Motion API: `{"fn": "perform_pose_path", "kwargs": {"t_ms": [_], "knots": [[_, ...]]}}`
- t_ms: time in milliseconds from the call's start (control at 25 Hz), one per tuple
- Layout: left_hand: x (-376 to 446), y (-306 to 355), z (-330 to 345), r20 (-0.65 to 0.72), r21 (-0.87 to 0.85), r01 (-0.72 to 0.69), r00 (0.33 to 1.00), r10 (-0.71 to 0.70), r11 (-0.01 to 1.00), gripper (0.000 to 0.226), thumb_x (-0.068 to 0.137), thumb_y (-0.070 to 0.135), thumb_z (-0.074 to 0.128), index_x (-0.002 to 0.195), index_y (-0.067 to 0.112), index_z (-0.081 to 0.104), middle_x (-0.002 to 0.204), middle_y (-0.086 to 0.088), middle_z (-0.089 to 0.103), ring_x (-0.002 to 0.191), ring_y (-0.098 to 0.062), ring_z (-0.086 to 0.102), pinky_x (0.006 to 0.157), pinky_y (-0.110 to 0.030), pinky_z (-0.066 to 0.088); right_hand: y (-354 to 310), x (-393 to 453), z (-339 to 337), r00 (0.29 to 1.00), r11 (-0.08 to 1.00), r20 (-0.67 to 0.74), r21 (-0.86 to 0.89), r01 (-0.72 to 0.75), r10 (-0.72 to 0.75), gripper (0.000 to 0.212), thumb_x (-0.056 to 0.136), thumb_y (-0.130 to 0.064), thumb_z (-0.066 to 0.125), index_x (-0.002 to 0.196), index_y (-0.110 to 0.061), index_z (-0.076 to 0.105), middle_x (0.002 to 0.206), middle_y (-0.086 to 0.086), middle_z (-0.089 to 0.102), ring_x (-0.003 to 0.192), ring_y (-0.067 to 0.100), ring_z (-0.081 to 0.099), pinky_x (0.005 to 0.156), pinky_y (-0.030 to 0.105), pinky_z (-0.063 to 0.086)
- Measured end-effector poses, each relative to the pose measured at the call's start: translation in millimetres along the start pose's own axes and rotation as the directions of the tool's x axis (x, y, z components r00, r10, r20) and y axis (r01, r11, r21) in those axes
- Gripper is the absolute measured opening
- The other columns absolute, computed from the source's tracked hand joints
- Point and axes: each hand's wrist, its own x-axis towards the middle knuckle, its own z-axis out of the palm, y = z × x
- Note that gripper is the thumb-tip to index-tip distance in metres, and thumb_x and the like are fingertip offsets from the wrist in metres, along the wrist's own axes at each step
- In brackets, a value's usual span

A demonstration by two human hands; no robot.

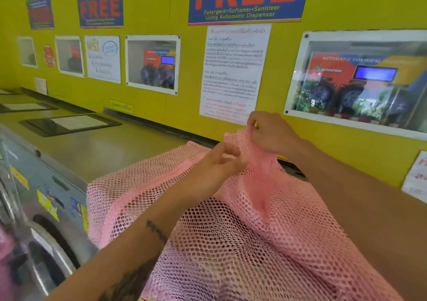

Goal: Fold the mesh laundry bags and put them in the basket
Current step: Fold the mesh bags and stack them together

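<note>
A pink mesh laundry bag [231, 226] lies spread over the top of a washing machine and hangs down toward me. My right hand [272, 134] pinches the bag's far upper edge and lifts it into a peak near the wall. Just below and to the left, my left hand [217, 164] rests on the mesh, its fingertips gathering the net under the raised peak. No basket is in view.
A row of steel front-loading washers [46, 208] runs along the left, with flat tops [111, 148] and framed notices lying on them. The yellow wall [180, 106] close behind carries posters and clear display windows.
</note>
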Motion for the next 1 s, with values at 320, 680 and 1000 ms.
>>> {"fn": "perform_pose_path", "kwargs": {"t_ms": [320, 680, 1000], "knots": [[-5.7, -0.8, 10.9, 0.222, 0.239, -0.052, 0.975, -0.002, 0.969, 0.009, 0.088, 0.024, 0.067, 0.096, 0.022, 0.068, 0.088, 0.007, 0.075, 0.083, -0.014, 0.071, 0.084, -0.038, 0.054, 31.9, -6.3, -41.2, 0.993, 0.991, -0.103, -0.118, -0.067, 0.055, 0.017, 0.088, -0.014, 0.044, 0.094, -0.021, 0.058, 0.083, 0.000, 0.052, 0.076, 0.027, 0.056, 0.064, 0.035, 0.046], [-46.4, 53.1, -25.0, -0.052, 0.048, -0.081, 0.995, 0.083, 0.996, 0.016, 0.098, 0.022, 0.057, 0.100, 0.017, 0.072, 0.087, 0.001, 0.074, 0.077, -0.012, 0.068, 0.071, -0.027, 0.050, 51.2, 19.4, -45.8, 0.988, 0.994, -0.149, -0.096, -0.054, 0.039, 0.013, 0.085, -0.014, 0.052, 0.092, -0.020, 0.062, 0.092, 0.005, 0.058, 0.081, 0.028, 0.055, 0.064, 0.034, 0.043], [-102.3, 74.2, -75.0, -0.180, -0.238, 0.050, 0.979, -0.095, 0.970, 0.049, 0.087, 0.007, 0.063, 0.133, 0.021, 0.057, 0.091, -0.013, 0.070, 0.066, -0.022, 0.068, 0.058, -0.029, 0.054, 19.9, 43.1, 17.6, 0.998, 0.981, -0.001, -0.182, 0.066, -0.067, 0.015, 0.083, -0.012, 0.052, 0.096, -0.012, 0.061, 0.096, 0.011, 0.065, 0.083, 0.032, 0.062, 0.068, 0.041, 0.056]]}}
